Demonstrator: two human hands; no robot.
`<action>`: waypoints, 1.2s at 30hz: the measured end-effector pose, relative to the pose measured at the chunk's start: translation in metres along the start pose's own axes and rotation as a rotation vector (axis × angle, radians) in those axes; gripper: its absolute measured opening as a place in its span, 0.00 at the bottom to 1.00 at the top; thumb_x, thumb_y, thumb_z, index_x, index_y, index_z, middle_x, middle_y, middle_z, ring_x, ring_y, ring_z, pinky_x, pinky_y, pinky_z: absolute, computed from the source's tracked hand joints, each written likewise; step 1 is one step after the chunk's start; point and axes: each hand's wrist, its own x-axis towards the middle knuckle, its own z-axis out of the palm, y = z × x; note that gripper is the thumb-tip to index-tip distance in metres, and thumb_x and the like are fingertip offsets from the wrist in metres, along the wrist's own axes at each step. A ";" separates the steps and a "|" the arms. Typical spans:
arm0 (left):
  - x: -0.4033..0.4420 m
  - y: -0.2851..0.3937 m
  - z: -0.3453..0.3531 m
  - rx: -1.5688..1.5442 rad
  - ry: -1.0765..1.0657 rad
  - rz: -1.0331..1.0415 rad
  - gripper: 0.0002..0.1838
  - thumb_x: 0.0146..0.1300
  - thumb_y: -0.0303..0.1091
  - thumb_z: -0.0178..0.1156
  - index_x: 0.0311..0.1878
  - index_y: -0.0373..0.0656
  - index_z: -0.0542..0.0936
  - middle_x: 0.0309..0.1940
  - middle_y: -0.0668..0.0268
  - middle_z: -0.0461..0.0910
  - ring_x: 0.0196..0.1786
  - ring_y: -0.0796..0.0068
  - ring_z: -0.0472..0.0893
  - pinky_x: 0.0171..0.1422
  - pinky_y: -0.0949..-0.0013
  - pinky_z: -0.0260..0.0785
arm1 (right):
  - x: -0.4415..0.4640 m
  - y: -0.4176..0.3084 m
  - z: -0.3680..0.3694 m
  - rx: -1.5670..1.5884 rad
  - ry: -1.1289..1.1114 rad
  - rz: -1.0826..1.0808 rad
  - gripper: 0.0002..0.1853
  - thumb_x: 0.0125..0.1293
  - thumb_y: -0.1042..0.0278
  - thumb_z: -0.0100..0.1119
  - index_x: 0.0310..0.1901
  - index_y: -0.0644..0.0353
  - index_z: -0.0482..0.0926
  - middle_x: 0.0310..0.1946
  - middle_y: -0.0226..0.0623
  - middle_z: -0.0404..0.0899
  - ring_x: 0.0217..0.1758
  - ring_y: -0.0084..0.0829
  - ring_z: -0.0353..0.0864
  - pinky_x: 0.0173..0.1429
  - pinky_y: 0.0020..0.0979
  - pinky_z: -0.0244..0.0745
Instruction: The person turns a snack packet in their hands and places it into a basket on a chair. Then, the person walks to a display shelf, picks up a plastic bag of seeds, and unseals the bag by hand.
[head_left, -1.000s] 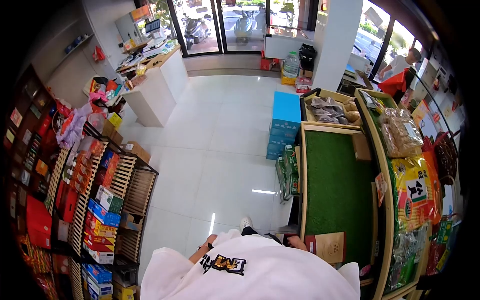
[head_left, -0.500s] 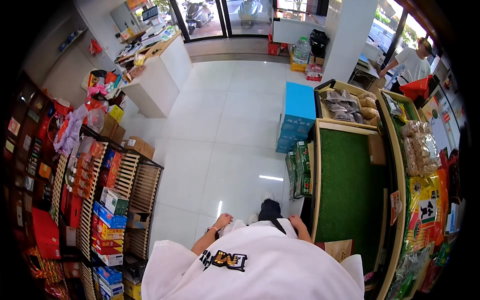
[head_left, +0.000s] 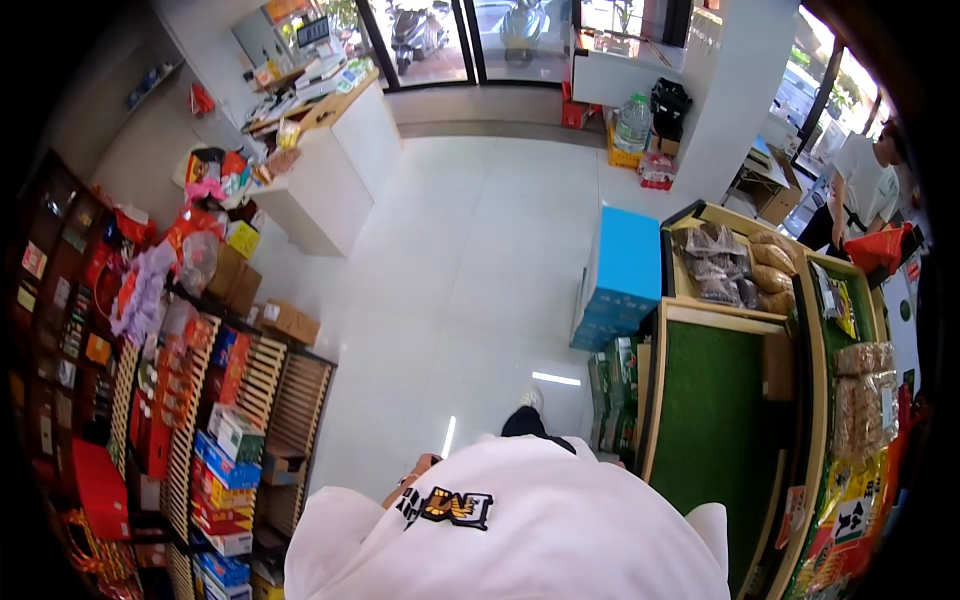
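Note:
My left hand hangs low by my side, largely covered by my white shirt. Its fingers are too hidden to read, and no object shows in it. Of my right hand, at most a sliver shows past the shirt's right side, near the green-lined display bin. Below me one foot in a white shoe is on the tiled floor. Green cartons and a tall blue box stand ahead on my right, beside the bin.
Slatted shelves with several boxes line the left. A white counter stands further ahead. Bagged dry goods fill a tray at right. A person in a white top stands beyond. Glass doors are at the far end.
My view has moved and tilted, so my hands have slipped mostly behind the shirt. The blue box and bin appear lower and further right. The person at right has shifted and turned.

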 end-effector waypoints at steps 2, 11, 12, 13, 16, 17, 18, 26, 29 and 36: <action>0.040 0.013 -0.021 -0.157 0.012 -0.046 0.15 0.52 0.34 0.46 0.36 0.32 0.76 0.26 0.58 0.77 0.26 0.72 0.76 0.28 0.74 0.67 | 0.059 -0.001 -0.007 -0.147 0.120 -0.196 0.11 0.50 0.67 0.51 0.34 0.64 0.75 0.27 0.46 0.75 0.27 0.39 0.74 0.33 0.33 0.70; 0.144 0.194 -0.133 -0.613 0.063 -0.025 0.12 0.54 0.34 0.47 0.34 0.37 0.75 0.25 0.63 0.76 0.26 0.77 0.74 0.29 0.76 0.66 | 0.101 -0.175 -0.112 0.504 0.062 -0.103 0.14 0.54 0.63 0.49 0.37 0.64 0.74 0.26 0.38 0.76 0.30 0.29 0.75 0.31 0.28 0.70; 0.151 0.206 -0.136 -0.614 0.074 0.045 0.12 0.55 0.36 0.46 0.35 0.39 0.75 0.25 0.66 0.75 0.27 0.78 0.73 0.30 0.77 0.65 | 0.107 -0.169 -0.112 0.392 0.053 -0.077 0.14 0.53 0.63 0.49 0.37 0.64 0.74 0.26 0.39 0.76 0.30 0.29 0.76 0.31 0.28 0.70; 0.157 0.212 -0.136 -0.614 0.072 0.042 0.12 0.55 0.36 0.46 0.35 0.39 0.75 0.25 0.66 0.75 0.27 0.78 0.73 0.30 0.77 0.65 | 0.112 -0.163 -0.111 0.278 0.045 -0.052 0.14 0.53 0.63 0.50 0.37 0.63 0.74 0.26 0.39 0.76 0.31 0.29 0.76 0.32 0.28 0.70; 0.171 0.210 -0.118 -0.677 0.063 0.110 0.12 0.54 0.36 0.48 0.33 0.39 0.76 0.26 0.65 0.77 0.29 0.75 0.74 0.34 0.75 0.66 | 0.102 -0.147 -0.105 0.093 0.077 0.025 0.13 0.52 0.64 0.50 0.35 0.62 0.76 0.26 0.41 0.76 0.31 0.31 0.76 0.33 0.30 0.71; 0.170 0.207 -0.118 -0.491 0.123 0.104 0.12 0.53 0.35 0.47 0.32 0.38 0.76 0.26 0.62 0.77 0.30 0.73 0.75 0.35 0.74 0.66 | 0.095 -0.146 -0.109 0.095 0.075 0.036 0.13 0.52 0.64 0.50 0.35 0.62 0.76 0.26 0.41 0.76 0.31 0.31 0.76 0.33 0.30 0.71; 0.170 0.206 -0.121 -0.302 0.182 0.100 0.12 0.52 0.34 0.47 0.31 0.37 0.77 0.27 0.59 0.77 0.30 0.71 0.76 0.36 0.74 0.67 | 0.081 -0.148 -0.114 0.242 0.007 0.157 0.12 0.51 0.64 0.50 0.34 0.61 0.76 0.28 0.42 0.77 0.32 0.33 0.76 0.34 0.31 0.71; 0.236 0.144 -0.160 -0.066 0.092 0.080 0.14 0.50 0.35 0.46 0.30 0.39 0.79 0.30 0.53 0.77 0.35 0.61 0.76 0.40 0.67 0.66 | 0.111 -0.113 -0.094 0.178 -0.079 0.220 0.13 0.51 0.61 0.49 0.32 0.62 0.77 0.26 0.42 0.76 0.29 0.35 0.75 0.34 0.33 0.70; 0.256 0.162 -0.184 0.021 0.003 0.070 0.14 0.50 0.35 0.45 0.32 0.42 0.78 0.29 0.53 0.76 0.35 0.60 0.76 0.40 0.66 0.67 | 0.147 -0.123 -0.102 0.161 -0.099 0.176 0.13 0.52 0.61 0.48 0.31 0.62 0.76 0.25 0.42 0.76 0.28 0.35 0.75 0.33 0.33 0.70; 0.384 0.194 -0.259 0.664 -0.157 0.523 0.13 0.50 0.35 0.46 0.33 0.43 0.78 0.29 0.54 0.76 0.35 0.60 0.76 0.39 0.64 0.67 | 0.265 -0.191 -0.184 -0.365 0.011 -0.376 0.14 0.53 0.59 0.48 0.30 0.62 0.76 0.23 0.41 0.75 0.26 0.34 0.74 0.32 0.33 0.69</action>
